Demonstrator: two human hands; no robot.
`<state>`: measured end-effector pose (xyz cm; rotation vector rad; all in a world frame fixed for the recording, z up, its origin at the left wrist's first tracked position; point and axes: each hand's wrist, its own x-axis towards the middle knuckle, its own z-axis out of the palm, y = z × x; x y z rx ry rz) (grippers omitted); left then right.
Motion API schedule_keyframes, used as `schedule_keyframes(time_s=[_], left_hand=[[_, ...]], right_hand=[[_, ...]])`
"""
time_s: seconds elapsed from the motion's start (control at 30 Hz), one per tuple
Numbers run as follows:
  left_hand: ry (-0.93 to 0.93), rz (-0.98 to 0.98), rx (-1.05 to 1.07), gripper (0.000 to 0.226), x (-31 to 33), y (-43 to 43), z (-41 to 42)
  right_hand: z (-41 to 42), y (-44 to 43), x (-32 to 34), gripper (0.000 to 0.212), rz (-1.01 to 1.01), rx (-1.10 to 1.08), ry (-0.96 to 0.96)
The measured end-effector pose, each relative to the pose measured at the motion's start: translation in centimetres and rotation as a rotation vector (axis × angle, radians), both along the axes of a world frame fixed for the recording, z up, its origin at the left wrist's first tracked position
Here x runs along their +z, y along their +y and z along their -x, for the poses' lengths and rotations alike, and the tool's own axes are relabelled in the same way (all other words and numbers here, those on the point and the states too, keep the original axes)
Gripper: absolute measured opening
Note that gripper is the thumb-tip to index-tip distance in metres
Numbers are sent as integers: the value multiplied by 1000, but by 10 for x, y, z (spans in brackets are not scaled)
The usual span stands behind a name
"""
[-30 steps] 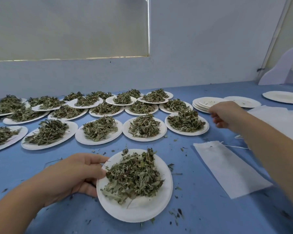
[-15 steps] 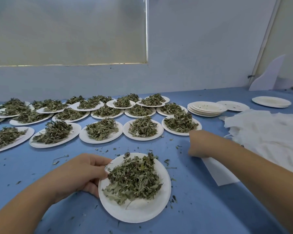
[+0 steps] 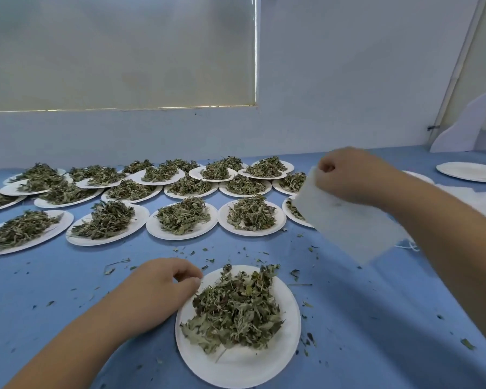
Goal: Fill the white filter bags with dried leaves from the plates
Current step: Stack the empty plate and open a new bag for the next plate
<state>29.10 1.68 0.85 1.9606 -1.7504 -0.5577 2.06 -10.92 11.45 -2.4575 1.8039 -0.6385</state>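
— Where was the thin white fabric filter bag (image 3: 345, 220) seen?

— It was held in the air by the right hand (image 3: 348, 175), pinched at its upper corner in a closed fist, and it hung tilted above the blue-covered bench (image 3: 376, 304), partly covering the rightmost plate of the near row. The bag was blurred, so whether its mouth was parted could not be told.

— And the left hand (image 3: 155, 290)?

— It was laid at the left rim of the nearest round white paper plate (image 3: 236, 369), fingers curled loosely and touching the edge — nothing was gripped outright. A heap of dried green leaves (image 3: 233, 307) was piled on that plate.

— What else was noted?

— Rows of leaf-laden white plates (image 3: 180, 217) were spread across the far bench, leaf crumbs (image 3: 115, 266) were scattered nearby, and a stack of bare white plates (image 3: 469, 171) was set far right.
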Motion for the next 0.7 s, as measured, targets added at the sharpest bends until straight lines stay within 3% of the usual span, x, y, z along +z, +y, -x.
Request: schedule_keyframes(time_s=[0.2,0.33,0.43,0.6,0.7], left_hand=[[13,188,65,11,-4,-4,-2],[116,535,165,18,0,-4,-1],[95,774,173,32,9,2,0],[-1,850,202,65,15,8,-7],[-68,839,226,57,18,7,-14]], right_hand=[[-27,8,23,10,122,266,-290],[-58,20,22,9,152,456,-297],[-86,31,10,13,129,586,-275],[-125,47,-13,13,89,760,-206],[-136,49,-24,11,101,818,-176]])
